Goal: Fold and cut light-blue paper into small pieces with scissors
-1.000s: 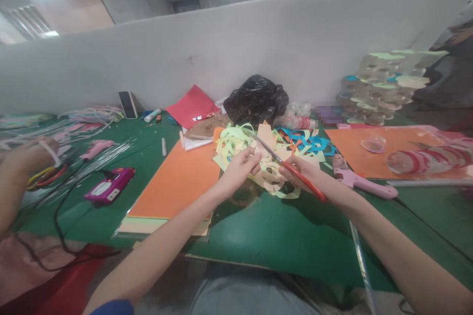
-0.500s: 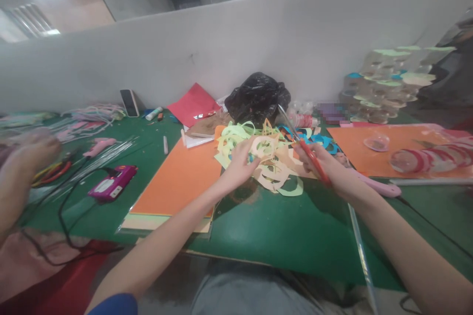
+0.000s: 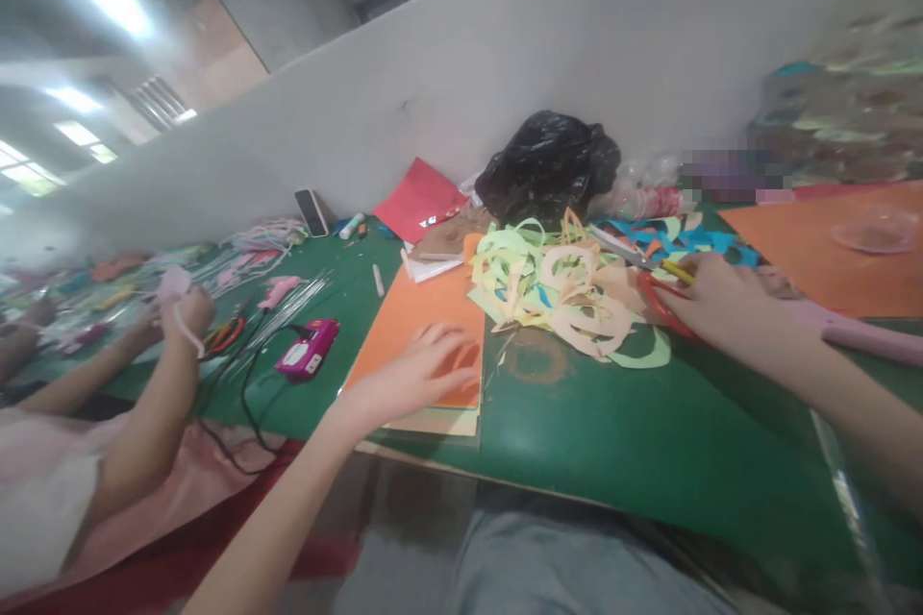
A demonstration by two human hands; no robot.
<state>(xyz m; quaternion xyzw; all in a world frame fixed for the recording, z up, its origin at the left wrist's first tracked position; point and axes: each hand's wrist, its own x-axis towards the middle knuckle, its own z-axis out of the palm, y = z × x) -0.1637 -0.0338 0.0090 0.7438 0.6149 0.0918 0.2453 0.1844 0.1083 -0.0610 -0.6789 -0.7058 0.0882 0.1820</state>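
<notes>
My left hand (image 3: 422,367) hovers over or rests on a stack of orange paper (image 3: 411,312), its fingers loosely curved and apart, holding nothing. Whether it touches the sheets I cannot tell. On the right, my right hand (image 3: 739,307) is closed around the scissors (image 3: 660,303), low over the table. Their red handle shows beneath the hand, and the metal blades point left toward a tangled heap of pale green and peach paper offcuts (image 3: 591,312). A yellow piece shows by the handle. Blue paper scraps (image 3: 670,238) lie just behind.
A black plastic bag (image 3: 552,168) sits against the grey partition (image 3: 433,106). At left are a magenta box (image 3: 309,349) with cables, a pink glue gun (image 3: 280,291) and a co-worker's hands (image 3: 191,312). On the right are an orange sheet (image 3: 808,231) and stacked clear plastic pieces (image 3: 851,106).
My left hand has left the offcuts and moved left to the orange paper. My right hand has lowered the scissors toward the table. The view has tilted and turned left.
</notes>
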